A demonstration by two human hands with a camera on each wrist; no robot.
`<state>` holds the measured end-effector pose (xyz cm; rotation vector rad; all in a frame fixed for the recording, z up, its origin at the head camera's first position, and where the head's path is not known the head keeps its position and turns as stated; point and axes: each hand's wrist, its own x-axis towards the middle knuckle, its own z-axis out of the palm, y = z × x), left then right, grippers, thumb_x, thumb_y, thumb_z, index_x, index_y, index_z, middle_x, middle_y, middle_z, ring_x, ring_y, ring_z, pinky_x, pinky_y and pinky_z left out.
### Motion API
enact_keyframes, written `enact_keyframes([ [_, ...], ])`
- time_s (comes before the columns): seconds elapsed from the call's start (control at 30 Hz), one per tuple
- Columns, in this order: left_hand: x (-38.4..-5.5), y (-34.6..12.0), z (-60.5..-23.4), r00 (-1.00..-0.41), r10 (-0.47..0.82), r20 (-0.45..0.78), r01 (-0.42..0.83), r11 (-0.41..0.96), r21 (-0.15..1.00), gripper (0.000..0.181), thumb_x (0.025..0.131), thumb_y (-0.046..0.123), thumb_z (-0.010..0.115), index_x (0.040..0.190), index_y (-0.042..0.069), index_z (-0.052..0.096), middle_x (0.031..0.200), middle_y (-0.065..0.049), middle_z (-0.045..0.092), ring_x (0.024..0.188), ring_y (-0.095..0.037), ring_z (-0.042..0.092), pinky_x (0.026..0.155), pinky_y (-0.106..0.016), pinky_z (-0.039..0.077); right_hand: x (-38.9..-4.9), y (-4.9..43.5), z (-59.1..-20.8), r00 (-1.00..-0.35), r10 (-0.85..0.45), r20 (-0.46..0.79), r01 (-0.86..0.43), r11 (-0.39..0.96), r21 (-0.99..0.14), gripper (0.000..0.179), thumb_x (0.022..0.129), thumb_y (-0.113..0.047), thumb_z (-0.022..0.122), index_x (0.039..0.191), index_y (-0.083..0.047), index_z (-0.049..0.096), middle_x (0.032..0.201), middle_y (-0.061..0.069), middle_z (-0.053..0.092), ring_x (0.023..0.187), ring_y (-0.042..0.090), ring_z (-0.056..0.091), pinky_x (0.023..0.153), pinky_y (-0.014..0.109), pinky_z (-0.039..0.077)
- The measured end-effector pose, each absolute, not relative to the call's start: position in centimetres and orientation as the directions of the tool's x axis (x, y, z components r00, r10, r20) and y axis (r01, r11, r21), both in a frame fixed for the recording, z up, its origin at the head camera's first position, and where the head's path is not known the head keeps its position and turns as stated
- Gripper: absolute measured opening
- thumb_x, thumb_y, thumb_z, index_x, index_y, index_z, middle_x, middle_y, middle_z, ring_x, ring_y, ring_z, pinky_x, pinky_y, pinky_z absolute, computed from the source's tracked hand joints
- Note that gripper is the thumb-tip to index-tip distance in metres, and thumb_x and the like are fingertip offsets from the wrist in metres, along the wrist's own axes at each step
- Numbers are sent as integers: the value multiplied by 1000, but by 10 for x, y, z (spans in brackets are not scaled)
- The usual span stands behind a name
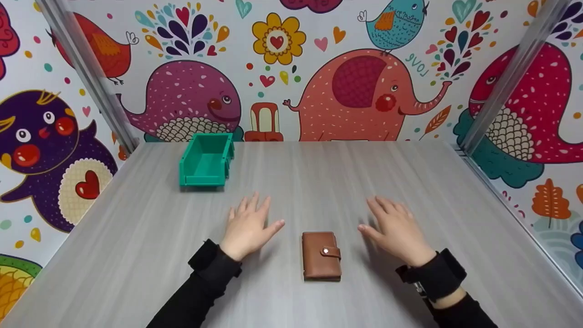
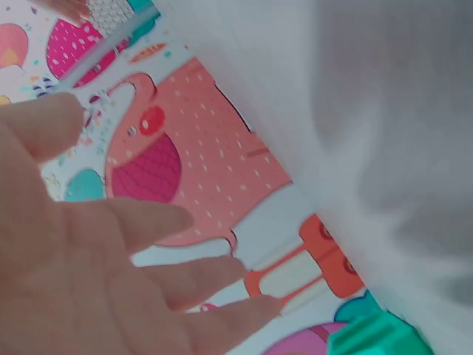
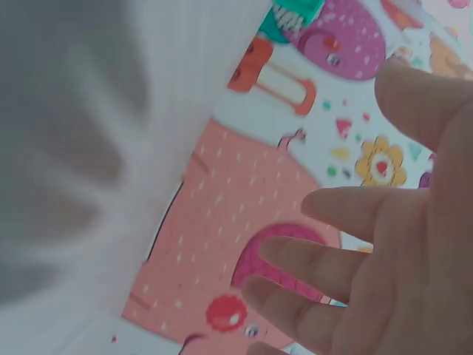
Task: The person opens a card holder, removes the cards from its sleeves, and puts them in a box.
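A brown wallet (image 1: 318, 262) with a snap strap on its right side lies closed on the table, between the two hands. To its upper left, the left hand (image 1: 249, 229) is held over the table with fingers spread and nothing in it. On the other side, the right hand (image 1: 395, 230) hovers with straight fingers and holds nothing. Both wrist views show the palms bare, the left hand (image 2: 111, 259) with fingers apart and the right hand (image 3: 384, 274) likewise. The wallet appears in neither wrist view.
A green open-front plastic bin (image 1: 205, 161) stands at the back left of the grey table (image 1: 282, 182). Its corner also shows in the left wrist view. Patterned walls (image 1: 291, 36) with animal drawings enclose the back and sides, with metal posts (image 1: 514, 82) at the corners.
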<state>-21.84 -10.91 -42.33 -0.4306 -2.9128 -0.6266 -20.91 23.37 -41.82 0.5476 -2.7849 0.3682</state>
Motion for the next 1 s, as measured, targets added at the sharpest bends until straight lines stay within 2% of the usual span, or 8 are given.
enact_keyframes([
  [0.17,-209,-100,-421,-936,300,187,351,846,400,68,97,46,59,144,-2,46,146,-28,42,134,-47,38,106,-63,28,-200,221,-420,-874,-376,307,-447,869,-209,65,91,-39,70,139,1,53,134,23,55,121,44,51,98,60,38],
  [0.3,-206,-92,-421,-916,349,197,400,816,416,63,95,41,63,137,-6,52,136,-29,52,125,-45,48,102,-59,37,-194,212,-422,-865,-404,297,-471,858,-203,62,90,-41,70,135,-1,57,125,21,61,115,40,55,96,57,42],
  [0.4,-204,-87,-423,-902,383,200,432,790,436,56,94,36,65,129,-7,59,124,-27,59,115,-42,55,95,-55,44,-190,208,-423,-847,-431,312,-500,845,-191,56,89,-40,71,128,-1,62,115,18,64,107,36,59,91,53,46],
  [0.53,-201,-80,-426,-882,415,225,472,768,432,40,92,30,69,113,-4,68,104,-18,65,97,-33,61,82,-47,50,-186,204,-426,-806,-487,337,-560,812,-165,43,88,-38,73,112,-2,70,96,8,65,88,27,61,77,45,50],
  [0.63,-198,-76,-428,-862,439,253,506,757,413,30,89,26,72,99,-2,72,88,-10,65,83,-26,61,73,-41,49,-185,202,-429,-780,-525,341,-597,788,-153,35,87,-36,75,102,-4,73,86,2,61,77,20,58,68,39,48],
  [0.77,-194,-71,-432,-846,466,259,533,751,389,24,86,25,76,87,2,73,79,-5,65,75,-21,60,67,-36,47,-184,198,-433,-769,-547,330,-616,772,-156,31,84,-35,77,93,-6,74,79,-3,58,70,15,54,63,34,46],
  [0.9,-192,-68,-436,-854,475,214,520,758,393,22,83,27,77,77,8,68,73,1,62,66,-15,57,60,-32,45,-183,194,-436,-781,-545,305,-605,780,-157,27,82,-37,79,83,-10,73,75,-6,56,66,13,52,59,32,44],
  [1.0,-191,-67,-437,-862,480,164,503,763,407,25,83,29,77,71,13,62,66,6,56,58,-10,50,54,-29,40,-183,192,-437,-792,-540,284,-593,791,-150,26,81,-37,79,77,-13,69,74,-7,56,65,12,51,58,31,43],
])
